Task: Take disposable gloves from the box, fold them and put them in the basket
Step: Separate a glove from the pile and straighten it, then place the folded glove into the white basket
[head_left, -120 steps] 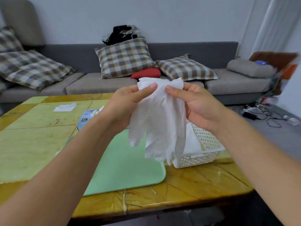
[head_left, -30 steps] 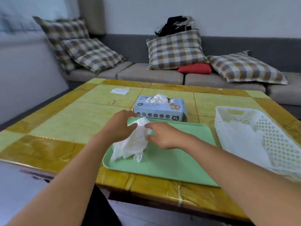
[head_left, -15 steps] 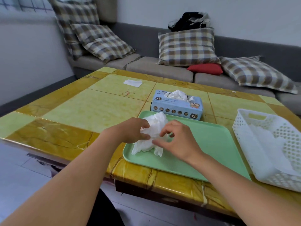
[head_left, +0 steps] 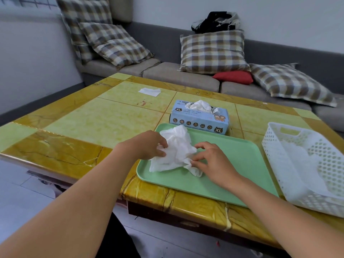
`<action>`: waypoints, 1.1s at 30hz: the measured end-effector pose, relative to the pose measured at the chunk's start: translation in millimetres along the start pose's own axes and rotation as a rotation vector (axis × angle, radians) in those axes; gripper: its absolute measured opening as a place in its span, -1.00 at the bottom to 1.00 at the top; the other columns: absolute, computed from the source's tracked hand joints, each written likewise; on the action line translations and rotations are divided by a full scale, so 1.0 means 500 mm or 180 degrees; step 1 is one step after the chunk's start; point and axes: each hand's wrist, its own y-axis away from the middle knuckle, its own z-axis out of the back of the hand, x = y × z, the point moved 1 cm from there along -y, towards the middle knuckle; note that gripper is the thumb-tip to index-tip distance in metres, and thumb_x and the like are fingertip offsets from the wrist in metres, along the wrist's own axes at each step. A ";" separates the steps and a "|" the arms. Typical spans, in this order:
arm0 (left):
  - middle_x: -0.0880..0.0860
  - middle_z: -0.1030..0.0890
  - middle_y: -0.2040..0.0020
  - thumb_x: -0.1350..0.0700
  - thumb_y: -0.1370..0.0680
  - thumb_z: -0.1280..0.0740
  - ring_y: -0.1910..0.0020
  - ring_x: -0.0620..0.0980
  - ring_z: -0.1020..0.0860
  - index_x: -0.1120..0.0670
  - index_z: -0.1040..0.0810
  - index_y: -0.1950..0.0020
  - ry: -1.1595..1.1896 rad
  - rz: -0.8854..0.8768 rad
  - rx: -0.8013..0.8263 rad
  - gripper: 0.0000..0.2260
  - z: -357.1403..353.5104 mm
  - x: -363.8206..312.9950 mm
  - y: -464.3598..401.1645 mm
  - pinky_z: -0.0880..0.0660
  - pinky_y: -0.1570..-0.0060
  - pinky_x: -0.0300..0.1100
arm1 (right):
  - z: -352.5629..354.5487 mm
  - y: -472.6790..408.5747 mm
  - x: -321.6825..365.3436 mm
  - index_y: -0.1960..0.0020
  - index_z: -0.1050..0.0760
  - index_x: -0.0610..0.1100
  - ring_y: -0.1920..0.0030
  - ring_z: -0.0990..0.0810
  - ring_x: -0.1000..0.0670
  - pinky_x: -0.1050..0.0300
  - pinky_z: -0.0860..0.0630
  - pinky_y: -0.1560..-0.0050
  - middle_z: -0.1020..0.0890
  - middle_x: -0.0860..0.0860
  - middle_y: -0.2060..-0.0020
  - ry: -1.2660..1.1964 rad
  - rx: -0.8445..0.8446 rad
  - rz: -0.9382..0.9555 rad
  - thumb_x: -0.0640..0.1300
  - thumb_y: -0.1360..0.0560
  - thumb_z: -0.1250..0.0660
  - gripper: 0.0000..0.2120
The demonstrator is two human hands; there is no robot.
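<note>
Table (head_left: pixel 104 120) of glossy yellow and amber stone panels fills the view, seen from a head-worn camera looking down at two bare forearms. Far back on the left part of the table lies a small white paper scrap (head_left: pixel 149 91). The left hand (head_left: pixel 149 145) rests at the left edge of a pale green tray (head_left: pixel 242 161), its fingers curled and pinching the left side of a crumpled white disposable glove (head_left: pixel 176 151). The glove lies bunched on the near-left part of the tray, its loose finger ends trailing toward the front. The right hand (head_left: pixel 214 162) comes in from the lower right, fingers bent, with thumb and fingertips pinching the right edge of the same glove. Behind the tray, just touching its far rim, stands a light blue glove box (head_left: pixel 199 121) marked XL, with more white gloves puffing from its top opening. Right of the tray, close beside it, sits a white perforated plastic basket (head_left: pixel 275 146) with white glove material lying inside. Beyond the table runs a grey sofa (head_left: pixel 182 79) with checked cushions (head_left: pixel 214 51), one red cushion (head_left: pixel 233 77) and a dark bundle of clothing (head_left: pixel 216 22) on its back.
</note>
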 end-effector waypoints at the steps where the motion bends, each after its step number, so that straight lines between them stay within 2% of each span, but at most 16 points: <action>1: 0.00 -0.54 -0.25 0.00 -0.56 -0.43 -0.19 0.02 -0.52 -0.04 -0.58 -0.32 -0.0137 -0.0019 -0.0047 -0.68 -0.002 -0.001 -0.002 -0.47 -0.21 -0.06 | 0.010 0.006 -0.016 -0.05 -0.73 -0.02 -0.30 -0.40 0.04 0.17 -0.29 -0.22 -0.52 0.07 -0.31 0.0033 0.0086 -0.0019 0.03 -0.55 -0.41 -0.81; 4: 0.00 -0.54 -0.27 0.06 -0.57 -0.39 -0.19 0.04 -0.52 -0.02 -0.53 -0.36 -0.0435 -0.0013 -0.0266 -0.65 -0.007 -0.017 -0.010 -0.49 -0.13 -0.10 | 0.052 0.026 -0.060 -0.08 -0.72 -0.08 -0.26 -0.50 0.03 0.16 -0.39 -0.25 -0.56 0.04 -0.25 0.0004 0.0368 -0.0074 -0.04 -0.60 -0.37 -0.81; 7: 0.03 -0.56 -0.26 0.08 -0.56 -0.34 -0.15 0.06 -0.55 0.00 -0.54 -0.35 -0.0571 0.0147 -0.0295 -0.65 -0.006 -0.031 -0.017 -0.53 -0.09 -0.07 | 0.091 0.043 -0.092 -0.05 -0.73 -0.12 -0.09 -0.62 0.07 0.06 -0.49 -0.24 -0.67 0.03 -0.09 -0.0454 0.0427 -0.0230 -0.11 -0.62 -0.34 -0.81; 10: 0.07 -0.60 -0.13 0.00 -0.62 -0.23 -0.03 0.06 -0.56 0.08 -0.58 -0.14 -0.0628 0.0305 -0.0202 -0.77 0.004 -0.050 -0.022 -0.51 -0.01 -0.06 | 0.119 0.050 -0.110 0.03 -0.69 -0.22 0.03 -0.69 -0.15 -0.08 -0.61 -0.14 -0.72 -0.14 0.09 -0.1285 0.0236 -0.0554 -0.11 -0.64 -0.32 -0.76; 12: 0.06 -0.57 -0.10 -0.22 -0.61 -0.21 -0.01 0.05 -0.51 0.09 -0.53 -0.07 -0.0456 0.0247 -0.0316 -0.62 0.009 -0.074 -0.020 -0.45 0.03 -0.07 | 0.127 0.053 -0.107 -0.01 -0.68 -0.28 0.09 -0.71 -0.14 0.03 -0.67 -0.04 -0.72 -0.21 0.07 -0.2059 0.0166 -0.0876 -0.17 -0.64 -0.31 -0.77; 14: -0.01 -0.51 -0.21 -0.47 -0.45 -0.25 -0.10 0.00 -0.48 0.04 -0.47 -0.28 0.0043 0.0097 -0.0330 -0.33 0.009 -0.108 -0.007 -0.42 -0.03 -0.07 | 0.116 0.051 -0.097 -0.01 -0.66 -0.30 0.17 -0.67 -0.06 0.09 -0.64 0.07 -0.72 -0.22 0.09 -0.2658 0.0173 -0.1141 -0.21 -0.63 -0.32 -0.82; 16: -0.04 -0.43 -0.35 -0.53 -0.32 -0.30 -0.20 -0.03 -0.44 0.00 -0.31 -0.48 0.0638 0.0098 -0.0062 -0.10 0.003 -0.141 0.008 -0.38 -0.11 -0.11 | 0.087 0.042 -0.081 0.02 -0.64 -0.26 0.25 -0.64 -0.01 0.11 -0.61 0.17 -0.70 -0.17 0.15 -0.3132 0.0166 -0.1386 -0.23 -0.61 -0.35 -0.88; 18: -0.05 -0.43 -0.38 -0.50 -0.27 -0.39 -0.21 -0.04 -0.46 -0.03 -0.23 -0.52 0.0933 0.0125 -0.0039 -0.04 -0.013 -0.161 0.014 -0.40 -0.08 -0.15 | 0.057 0.032 -0.059 0.01 -0.61 -0.26 0.26 -0.66 -0.03 0.13 -0.64 0.23 -0.70 -0.17 0.14 -0.3649 0.0176 -0.1601 -0.25 -0.60 -0.35 -0.91; 20: -0.04 -0.49 -0.28 -0.39 -0.29 -0.50 -0.15 -0.03 -0.51 -0.03 -0.22 -0.44 0.1055 0.0087 -0.0259 -0.11 -0.025 -0.169 0.012 -0.45 0.03 -0.18 | 0.033 0.020 -0.033 -0.05 -0.58 -0.27 0.22 -0.69 -0.08 0.10 -0.67 0.21 -0.70 -0.19 0.12 -0.4166 0.0222 -0.1707 -0.26 -0.62 -0.32 -0.91; 22: 0.00 -0.54 -0.14 -0.26 -0.32 -0.57 -0.09 0.02 -0.56 -0.01 -0.26 -0.31 0.1173 0.0107 -0.0557 -0.25 -0.030 -0.163 0.005 -0.53 0.02 -0.10 | 0.020 0.009 -0.009 -0.04 -0.57 -0.25 0.19 -0.69 -0.09 0.08 -0.69 0.16 -0.70 -0.17 0.13 -0.4580 0.0283 -0.1719 -0.26 -0.63 -0.30 -0.91; 23: -0.02 -0.55 -0.07 -0.22 -0.34 -0.58 -0.06 0.03 -0.57 0.01 -0.32 -0.22 0.1230 0.0130 -0.0708 -0.35 -0.030 -0.153 0.000 -0.54 0.02 -0.08 | 0.016 0.004 -0.002 -0.03 -0.57 -0.24 0.19 -0.69 -0.09 0.08 -0.69 0.14 -0.70 -0.17 0.14 -0.4712 0.0303 -0.1720 -0.27 -0.63 -0.29 -0.91; 25: -0.08 -0.58 0.07 -0.16 -0.37 -0.58 -0.01 -0.02 -0.57 0.03 -0.49 0.03 0.1204 0.0083 -0.0856 -0.59 -0.028 -0.136 -0.008 -0.49 0.11 -0.21 | 0.013 -0.005 0.006 -0.05 -0.57 -0.26 0.19 -0.70 -0.09 0.06 -0.69 0.10 -0.70 -0.18 0.14 -0.4851 0.0335 -0.1718 -0.29 -0.63 -0.27 -0.90; 27: -0.08 -0.62 0.14 -0.10 -0.41 -0.56 0.05 -0.12 -0.56 0.06 -0.60 0.18 0.1236 -0.0024 -0.0825 -0.73 -0.025 -0.124 -0.014 -0.40 0.16 -0.35 | 0.015 -0.011 0.004 -0.12 -0.57 -0.29 0.16 -0.70 -0.10 0.04 -0.68 0.05 -0.71 -0.20 0.09 -0.4855 0.0360 -0.1728 -0.29 -0.64 -0.25 -0.85; 29: -0.08 -0.65 0.16 -0.02 -0.44 -0.55 0.07 -0.22 -0.55 0.06 -0.65 0.23 0.1377 -0.0103 -0.0779 -0.81 -0.019 -0.122 -0.017 -0.37 0.16 -0.41 | 0.019 -0.012 -0.003 -0.18 -0.55 -0.31 0.14 -0.70 -0.12 0.03 -0.69 0.08 -0.71 -0.21 0.06 -0.4865 0.0372 -0.1804 -0.29 -0.65 -0.23 -0.82; 31: -0.06 -0.68 0.17 0.01 -0.45 -0.55 0.08 -0.22 -0.57 0.04 -0.65 0.26 0.1416 -0.0166 -0.0676 -0.83 -0.014 -0.118 -0.021 -0.37 0.14 -0.36 | 0.024 -0.011 -0.008 -0.18 -0.55 -0.31 0.16 -0.70 -0.11 0.06 -0.68 0.18 -0.71 -0.20 0.08 -0.4847 0.0373 -0.1868 -0.29 -0.66 -0.22 -0.82; 33: 0.01 -0.68 0.19 0.02 -0.48 -0.53 0.18 -0.17 -0.56 0.04 -0.63 0.28 0.1351 -0.0216 -0.0499 -0.81 -0.011 -0.114 -0.026 -0.38 0.13 -0.30 | 0.028 -0.010 -0.011 -0.12 -0.57 -0.28 0.22 -0.70 -0.07 0.10 -0.66 0.26 -0.71 -0.17 0.13 -0.4768 0.0295 -0.1922 -0.28 -0.65 -0.23 -0.85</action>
